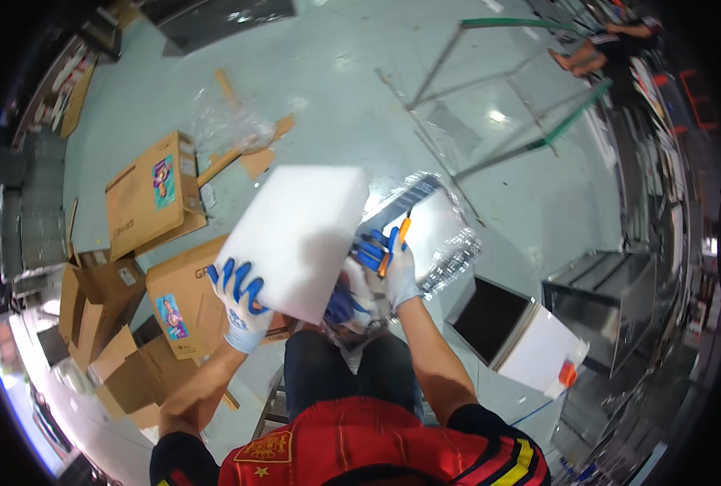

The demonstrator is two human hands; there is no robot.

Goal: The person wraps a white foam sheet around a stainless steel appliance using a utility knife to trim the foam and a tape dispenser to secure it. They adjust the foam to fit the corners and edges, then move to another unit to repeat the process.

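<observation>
My left hand (243, 304), in a white glove with blue finger coating, grips the lower left edge of a thick white foam block (296, 235). The block is held tilted in front of my knees. My gloved right hand (394, 263) is closed round a slim orange tool (398, 237) with a dark tip; its exact kind is not clear. Just beyond that hand lies a flat white piece with a dark strip, in clear bubble wrap (450, 263). Between my knees, partly hidden by the block, is a blue and white bundle (348, 304) with clear plastic round it.
Printed cardboard boxes (143, 198) and opened cartons (138, 368) stand at left. Plastic film (231, 121) and cardboard strips lie farther off. A metal frame (502, 150) stands at far right. A dark-and-white panel unit (490, 320) and a metal cabinet (599, 296) are at right. A person (595, 53) sits at far right.
</observation>
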